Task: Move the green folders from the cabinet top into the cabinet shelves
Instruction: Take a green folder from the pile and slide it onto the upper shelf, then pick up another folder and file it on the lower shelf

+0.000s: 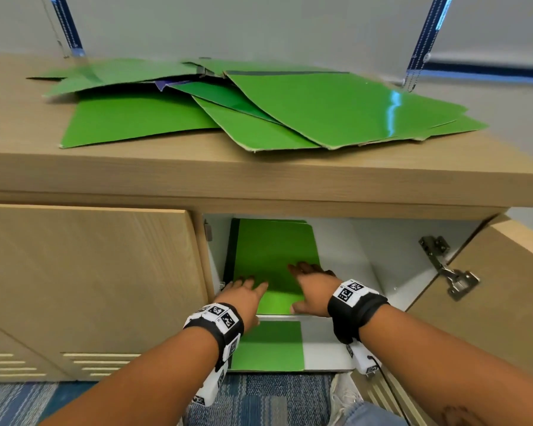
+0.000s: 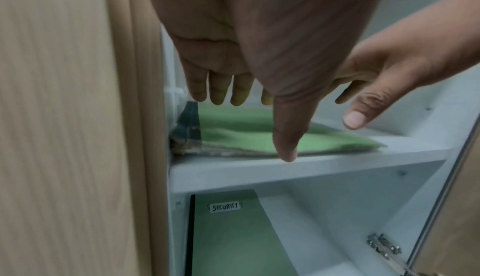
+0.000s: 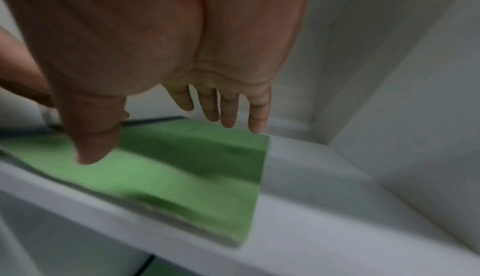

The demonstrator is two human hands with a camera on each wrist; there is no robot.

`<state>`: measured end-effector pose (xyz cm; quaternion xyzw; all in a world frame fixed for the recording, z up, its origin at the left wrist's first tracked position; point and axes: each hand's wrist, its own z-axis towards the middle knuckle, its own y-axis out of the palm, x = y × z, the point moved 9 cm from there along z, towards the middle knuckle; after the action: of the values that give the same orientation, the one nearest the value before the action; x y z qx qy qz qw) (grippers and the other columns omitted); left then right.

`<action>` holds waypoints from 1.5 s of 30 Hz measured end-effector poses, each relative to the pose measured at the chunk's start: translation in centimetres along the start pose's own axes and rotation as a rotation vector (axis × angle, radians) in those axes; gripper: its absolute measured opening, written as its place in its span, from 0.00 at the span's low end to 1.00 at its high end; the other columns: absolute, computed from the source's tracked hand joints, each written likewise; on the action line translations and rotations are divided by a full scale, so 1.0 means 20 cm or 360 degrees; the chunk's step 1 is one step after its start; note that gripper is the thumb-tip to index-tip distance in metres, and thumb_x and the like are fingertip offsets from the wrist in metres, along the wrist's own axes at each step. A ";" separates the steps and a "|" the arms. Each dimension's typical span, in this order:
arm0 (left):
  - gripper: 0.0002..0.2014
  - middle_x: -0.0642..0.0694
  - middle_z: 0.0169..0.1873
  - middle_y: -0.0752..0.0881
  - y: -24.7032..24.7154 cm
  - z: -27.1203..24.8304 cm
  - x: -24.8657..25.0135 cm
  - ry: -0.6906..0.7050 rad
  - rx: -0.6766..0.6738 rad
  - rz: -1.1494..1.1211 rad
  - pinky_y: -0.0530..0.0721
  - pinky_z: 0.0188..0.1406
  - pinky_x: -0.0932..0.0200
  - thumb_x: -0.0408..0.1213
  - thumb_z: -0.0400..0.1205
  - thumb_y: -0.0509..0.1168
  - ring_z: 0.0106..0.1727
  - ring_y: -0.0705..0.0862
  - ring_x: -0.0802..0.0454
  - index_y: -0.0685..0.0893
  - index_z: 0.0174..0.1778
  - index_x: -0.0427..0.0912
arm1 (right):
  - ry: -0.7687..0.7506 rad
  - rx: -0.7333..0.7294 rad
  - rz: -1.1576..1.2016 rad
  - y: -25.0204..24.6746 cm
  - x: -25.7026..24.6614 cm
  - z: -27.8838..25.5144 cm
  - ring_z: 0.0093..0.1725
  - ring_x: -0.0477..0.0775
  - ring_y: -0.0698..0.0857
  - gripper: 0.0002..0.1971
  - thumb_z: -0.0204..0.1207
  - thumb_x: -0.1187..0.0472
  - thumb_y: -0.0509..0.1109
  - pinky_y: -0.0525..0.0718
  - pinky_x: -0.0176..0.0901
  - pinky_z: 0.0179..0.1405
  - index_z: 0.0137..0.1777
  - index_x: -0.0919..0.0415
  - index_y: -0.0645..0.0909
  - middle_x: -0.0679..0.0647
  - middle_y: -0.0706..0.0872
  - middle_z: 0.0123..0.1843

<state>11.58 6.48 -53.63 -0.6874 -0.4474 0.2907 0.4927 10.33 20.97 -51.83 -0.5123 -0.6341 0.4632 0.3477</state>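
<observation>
Left hand [image 1: 243, 295]: fingers straight and slightly spread, palm down over the near left part of the green folder stack on the upper shelf [image 1: 274, 262]; grips nothing. The wrist view shows the fingertips [image 2: 218, 97] just above the stack; contact cannot be told through the blur.

Right hand [image 1: 313, 287]: fingers extended and fanned, palm down over the stack's right edge, thumb toward the near edge; holds nothing. Whether it presses the cover cannot be told.

Both wrists: black bands carrying white blocks with black square-pattern markers.

Lower shelf: one flat green folder [image 2: 233, 237], dark spine at left, small white label reading "SECURITY".

Upper shelf [image 2: 306, 167]: smooth white board. The stack is several thin card covers, matte green, with a dark spine strip along the left and worn, greyish layered edges at the near left corner; it lies flat against the compartment's left wall.

Cabinet door [image 1: 486, 272]: pale wood grain, swung open at right on a metal hinge [image 1: 446, 265]. A closed door of the same finish stands at left.

Cabinet top [image 1: 197, 170]: thick light-wood slab. On it, a loose fan of green folders [image 1: 336, 109], glossy, angular, overlapping, some corners frayed to bare card.

Beyond: plain grey wall, blue-edged blinds with bead chains.
</observation>
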 end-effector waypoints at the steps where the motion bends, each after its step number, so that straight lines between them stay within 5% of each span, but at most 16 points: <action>1: 0.42 0.37 0.82 0.60 -0.07 -0.04 0.01 0.0025 0.0060 -0.0024 0.62 0.80 0.42 0.45 0.79 0.69 0.81 0.62 0.36 0.51 0.84 0.52 | -0.0026 0.0066 0.0022 -0.07 -0.03 -0.04 0.82 0.63 0.61 0.49 0.71 0.41 0.71 0.67 0.60 0.77 0.85 0.51 0.47 0.56 0.54 0.86; 6: 0.35 0.41 0.78 0.67 -0.47 -0.29 0.06 0.0115 0.0386 -0.0087 0.76 0.70 0.46 0.49 0.80 0.65 0.74 0.73 0.40 0.57 0.82 0.52 | -0.0090 0.0356 0.0079 -0.46 -0.13 -0.29 0.79 0.62 0.67 0.42 0.75 0.42 0.68 0.71 0.58 0.75 0.84 0.53 0.53 0.56 0.62 0.83; 17: 0.22 0.48 0.65 0.82 -1.23 -0.91 0.27 0.0268 0.0991 0.0214 0.83 0.54 0.48 0.54 0.84 0.56 0.58 0.85 0.44 0.65 0.74 0.55 | -0.0274 0.0689 0.0074 -1.08 -0.38 -0.88 0.71 0.54 0.77 0.30 0.78 0.45 0.66 0.78 0.51 0.69 0.79 0.49 0.64 0.52 0.76 0.75; 24: 0.10 0.48 0.44 0.83 -1.66 -1.16 0.42 0.0308 0.1404 0.0231 0.82 0.42 0.52 0.49 0.83 0.55 0.46 0.83 0.46 0.77 0.49 0.49 | -0.0321 0.0873 0.0109 -1.39 -0.41 -1.04 0.49 0.56 0.86 0.12 0.73 0.50 0.63 0.83 0.48 0.45 0.55 0.49 0.75 0.53 0.86 0.53; 30: 0.22 0.42 0.62 0.79 -1.76 -0.88 0.40 0.0220 0.1019 0.0194 0.80 0.60 0.45 0.46 0.77 0.62 0.63 0.79 0.41 0.78 0.66 0.43 | -0.0147 0.0970 0.0090 -1.56 -0.33 -1.05 0.59 0.61 0.83 0.17 0.77 0.53 0.66 0.77 0.44 0.51 0.62 0.60 0.78 0.59 0.86 0.60; 32: 0.20 0.42 0.62 0.81 -1.71 -0.78 0.39 0.0160 0.0844 0.0226 0.82 0.60 0.45 0.47 0.80 0.61 0.61 0.81 0.40 0.77 0.66 0.43 | -0.0061 0.0998 0.0234 -1.59 -0.26 -1.04 0.56 0.59 0.84 0.15 0.76 0.53 0.67 0.76 0.43 0.47 0.60 0.58 0.79 0.56 0.86 0.54; 35: 0.16 0.42 0.58 0.85 -1.65 -0.72 0.38 0.0127 0.0778 0.0301 0.84 0.56 0.46 0.47 0.82 0.60 0.57 0.84 0.39 0.80 0.62 0.46 | 0.0101 0.1069 0.0671 -1.60 -0.12 -1.03 0.40 0.61 0.87 0.08 0.76 0.53 0.68 0.80 0.45 0.33 0.42 0.57 0.77 0.56 0.86 0.39; 40: 0.18 0.41 0.55 0.88 -1.68 -0.80 0.37 0.0114 0.1089 0.0259 0.83 0.53 0.48 0.50 0.88 0.51 0.55 0.85 0.39 0.82 0.62 0.47 | 0.0385 0.0778 0.1651 -1.45 0.05 -1.02 0.20 0.53 0.80 0.21 0.82 0.44 0.63 0.78 0.36 0.19 0.44 0.66 0.78 0.60 0.83 0.30; 42: 0.19 0.41 0.52 0.88 -1.71 -0.89 0.38 0.0150 0.1269 0.0228 0.84 0.50 0.48 0.51 0.88 0.48 0.52 0.86 0.38 0.81 0.62 0.48 | 0.0431 0.0684 0.1910 -1.42 0.06 -1.01 0.24 0.53 0.82 0.28 0.81 0.39 0.62 0.80 0.36 0.21 0.52 0.69 0.78 0.62 0.84 0.34; 45: 0.19 0.42 0.49 0.89 -1.74 -0.99 0.38 0.0237 0.1428 0.0138 0.84 0.50 0.47 0.53 0.88 0.48 0.51 0.86 0.38 0.79 0.63 0.51 | 0.0328 0.0780 0.2429 -1.46 0.06 -0.98 0.47 0.62 0.88 0.24 0.80 0.43 0.66 0.89 0.48 0.34 0.62 0.63 0.71 0.67 0.82 0.53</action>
<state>20.02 9.14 -13.92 -0.4432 -0.2114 0.4260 0.7599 18.42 25.27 -17.90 -0.7534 0.0453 0.6491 0.0949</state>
